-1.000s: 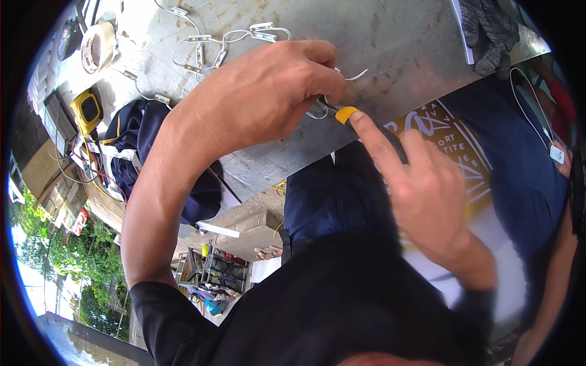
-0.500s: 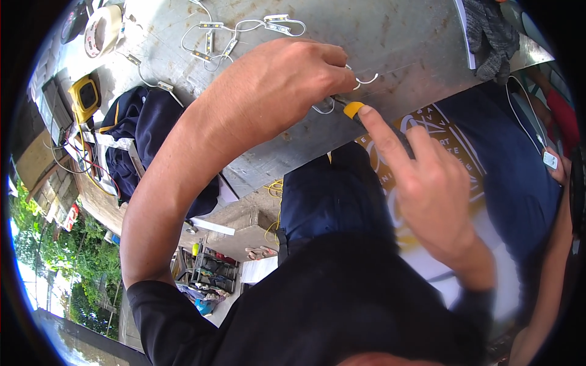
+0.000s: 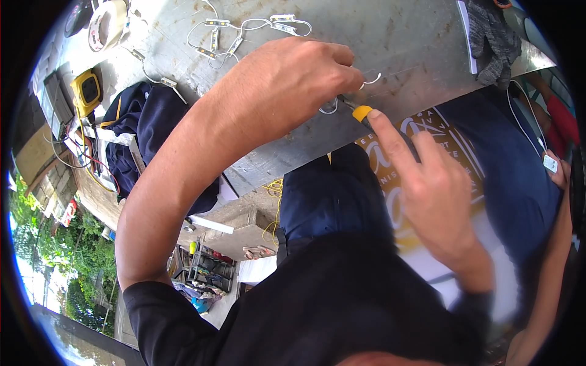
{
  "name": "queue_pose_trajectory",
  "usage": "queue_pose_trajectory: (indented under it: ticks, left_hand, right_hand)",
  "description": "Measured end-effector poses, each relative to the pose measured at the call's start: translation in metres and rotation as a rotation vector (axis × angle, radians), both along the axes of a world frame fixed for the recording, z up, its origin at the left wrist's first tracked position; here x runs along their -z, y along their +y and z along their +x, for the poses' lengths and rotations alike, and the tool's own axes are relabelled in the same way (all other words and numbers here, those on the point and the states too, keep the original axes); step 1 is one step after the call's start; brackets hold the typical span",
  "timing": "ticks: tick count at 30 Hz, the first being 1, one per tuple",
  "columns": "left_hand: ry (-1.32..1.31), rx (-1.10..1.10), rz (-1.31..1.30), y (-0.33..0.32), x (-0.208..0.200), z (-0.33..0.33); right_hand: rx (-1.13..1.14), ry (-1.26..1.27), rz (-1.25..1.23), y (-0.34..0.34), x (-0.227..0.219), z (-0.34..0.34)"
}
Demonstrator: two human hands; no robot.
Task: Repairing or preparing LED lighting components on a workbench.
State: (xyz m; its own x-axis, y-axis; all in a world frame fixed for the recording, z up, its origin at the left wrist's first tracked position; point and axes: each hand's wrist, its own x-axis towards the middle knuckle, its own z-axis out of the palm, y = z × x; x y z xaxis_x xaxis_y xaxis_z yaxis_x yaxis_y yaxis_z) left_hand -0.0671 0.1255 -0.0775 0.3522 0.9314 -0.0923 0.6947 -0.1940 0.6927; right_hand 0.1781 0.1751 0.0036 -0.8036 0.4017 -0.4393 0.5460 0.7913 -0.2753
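One left hand (image 3: 314,72) pinching wire (image 3: 373,81), right hand (image 3: 436,189) gripping yellow-collared tool (image 3: 362,113), white-lettered panel (image 3: 453,146).

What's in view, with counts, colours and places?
Table: one, grey, top
LED modules: at least seven, white, table
Tape roll: one, cream, upper left
Device: one, yellow-black, upper left
Cloth: one, navy, left
Glove: at least one, grey, upper right
Printed panel: one, gold-white, right
Rack: one, dark, lower left
Plants: many, green, left
Wired piece: one, white, far right
Tool: one, yellow-dark, in right hand
Another's hand: one, bare, far right
Shirt: one, black, bottom
Left hand: one, bare, upper centre
Right hand: one, bare, centre right
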Motion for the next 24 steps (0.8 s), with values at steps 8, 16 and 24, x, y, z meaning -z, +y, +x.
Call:
queue_pose_trajectory:
  ticks: [8,16,24]
  left_hand:
    - [0.001,0.003,-0.025,0.003,-0.003,-0.001]
    - [-0.025,-0.049,-0.031,0.002,-0.006,0.003]
    - [0.145,-0.090,-0.049,0.005,-0.013,0.008]
  right_hand:
    - [-0.021,0.006,0.054,0.000,-0.001,0.007]
    - [0.229,0.083,-0.182,0.000,-0.014,0.030]
    - [1.044,0.484,-0.592,-0.041,0.014,0.052]
